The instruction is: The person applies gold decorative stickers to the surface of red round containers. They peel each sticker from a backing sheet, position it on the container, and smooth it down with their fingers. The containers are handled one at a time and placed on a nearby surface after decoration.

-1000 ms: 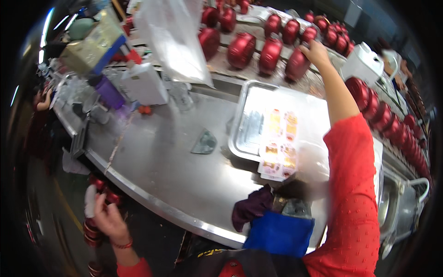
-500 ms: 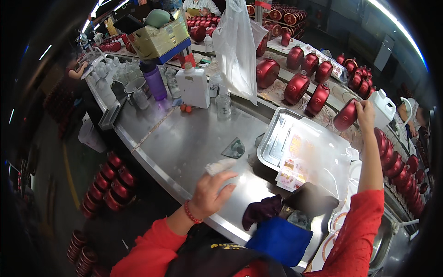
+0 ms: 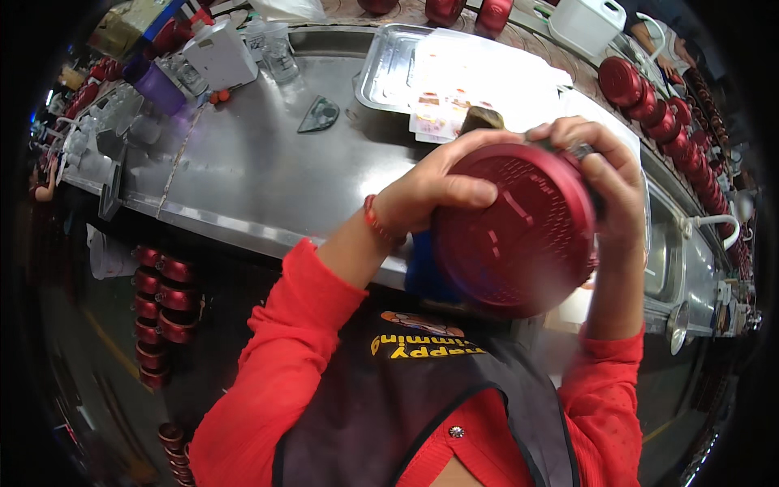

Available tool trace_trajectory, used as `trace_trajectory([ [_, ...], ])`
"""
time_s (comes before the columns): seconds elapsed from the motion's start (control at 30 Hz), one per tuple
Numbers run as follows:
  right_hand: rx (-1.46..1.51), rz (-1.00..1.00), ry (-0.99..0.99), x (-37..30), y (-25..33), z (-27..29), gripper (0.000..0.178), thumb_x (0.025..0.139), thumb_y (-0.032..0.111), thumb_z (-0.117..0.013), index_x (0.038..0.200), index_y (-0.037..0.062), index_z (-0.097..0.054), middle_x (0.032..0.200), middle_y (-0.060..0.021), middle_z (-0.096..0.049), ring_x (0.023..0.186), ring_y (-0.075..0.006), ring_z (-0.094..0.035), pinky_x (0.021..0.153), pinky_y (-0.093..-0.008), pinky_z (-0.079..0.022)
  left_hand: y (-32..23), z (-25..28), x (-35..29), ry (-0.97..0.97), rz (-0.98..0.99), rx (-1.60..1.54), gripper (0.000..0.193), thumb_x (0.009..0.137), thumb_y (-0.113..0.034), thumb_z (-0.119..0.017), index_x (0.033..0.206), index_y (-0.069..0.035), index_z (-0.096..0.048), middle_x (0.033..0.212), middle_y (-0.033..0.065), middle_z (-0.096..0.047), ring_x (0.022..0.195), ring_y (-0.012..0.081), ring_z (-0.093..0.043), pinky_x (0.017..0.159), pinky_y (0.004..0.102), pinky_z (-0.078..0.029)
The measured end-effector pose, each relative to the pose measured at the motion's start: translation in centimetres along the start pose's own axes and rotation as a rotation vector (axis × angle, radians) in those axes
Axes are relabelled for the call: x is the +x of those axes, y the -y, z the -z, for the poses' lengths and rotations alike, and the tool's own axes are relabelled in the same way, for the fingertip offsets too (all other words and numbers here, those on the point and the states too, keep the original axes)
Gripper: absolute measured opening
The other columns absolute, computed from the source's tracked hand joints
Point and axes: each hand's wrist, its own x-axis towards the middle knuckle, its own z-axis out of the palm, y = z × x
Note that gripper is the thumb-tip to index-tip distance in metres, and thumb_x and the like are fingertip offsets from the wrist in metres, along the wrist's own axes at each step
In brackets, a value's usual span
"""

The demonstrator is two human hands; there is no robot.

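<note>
Gripping a round red container (image 3: 515,231) from both sides, the hands, left (image 3: 442,191) and right (image 3: 596,174), raise it chest-high.

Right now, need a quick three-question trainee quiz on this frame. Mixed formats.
1. True or false: both hands grip the round red metal pot, its ribbed base facing the camera.
2. The flat steel tray on the bench holds: A) white sheets with orange patches B) red pots C) purple cups.
3. Fill in: the left wrist wears a red ____.

Key
1. True: left hand and right hand clasp the round red metal pot.
2. A; see the flat steel tray.
3. Bracelet.
</note>
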Motion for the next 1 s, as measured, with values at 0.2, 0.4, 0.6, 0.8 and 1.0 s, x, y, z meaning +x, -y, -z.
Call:
trace_trajectory([
  [0.2,-0.369,-0.265,-0.182,-2.9,-1.3,1.3,0.038,0.104,0.032,-0.066,0.13,0.0052,-0.066,0.117,-0.0054,-0.069,0.081,-0.0078,-0.063,0.072,-0.0232,-0.054,4.3,-0.3,-2.4,-0.54,-0.027,0.265,0.061,0.089,-0.023,-0.083,0.134,0.004,-0.053,0.125,0.0139,-0.066,0.113,0.0173,-0.064,0.1,0.0339,-0.053],
  [0.4,-1.112,-0.027,-0.04,2.9,-4.6,8.3,0.034,0.104,0.012,-0.057,0.136,0.008,-0.066,0.132,-0.0102,-0.062,0.104,-0.0191,-0.064,0.082,-0.0291,-0.055,5.9,1.0,-0.6,-0.625,-0.105,0.509,0.063,0.092,-0.03,-0.079,0.135,0.007,-0.05,0.123,0.0166,-0.065,0.113,0.0207,-0.064,0.101,0.0347,-0.052],
  [0.6,-1.4,-0.129,0.301,12.8,-13.8,7.3,0.048,0.1,-0.003,-0.052,0.139,0.0187,-0.067,0.148,-0.0161,-0.052,0.124,-0.0346,-0.059,0.108,-0.0414,-0.048,6.2,1.1,-1.6,-0.621,-0.129,0.689,0.07,0.093,-0.039,-0.078,0.138,0.005,-0.049,0.128,0.0206,-0.062,0.119,0.0254,-0.062,0.105,0.0382,-0.048],
  [0.8,-1.536,-0.399,0.398,11.8,-12.5,8.4,0.041,0.099,0.004,-0.056,0.131,0.0229,-0.073,0.154,-0.0095,-0.049,0.14,-0.0284,-0.048,0.113,-0.0422,-0.046,5.6,1.3,-1.6,-0.595,-0.061,0.718,0.074,0.091,-0.038,-0.079,0.142,0.003,-0.046,0.133,0.021,-0.061,0.125,0.0271,-0.06,0.108,0.0391,-0.046],
  [1.0,-1.699,-0.491,0.149,8.4,-9.2,10.8,0.039,0.101,0.01,-0.053,0.132,0.0221,-0.073,0.153,-0.0107,-0.05,0.137,-0.0286,-0.051,0.113,-0.0406,-0.046,5.6,1.5,-1.4,-0.553,-0.036,0.622,0.071,0.092,-0.032,-0.08,0.143,0.004,-0.045,0.134,0.0204,-0.06,0.126,0.0269,-0.059,0.109,0.0399,-0.045],
])
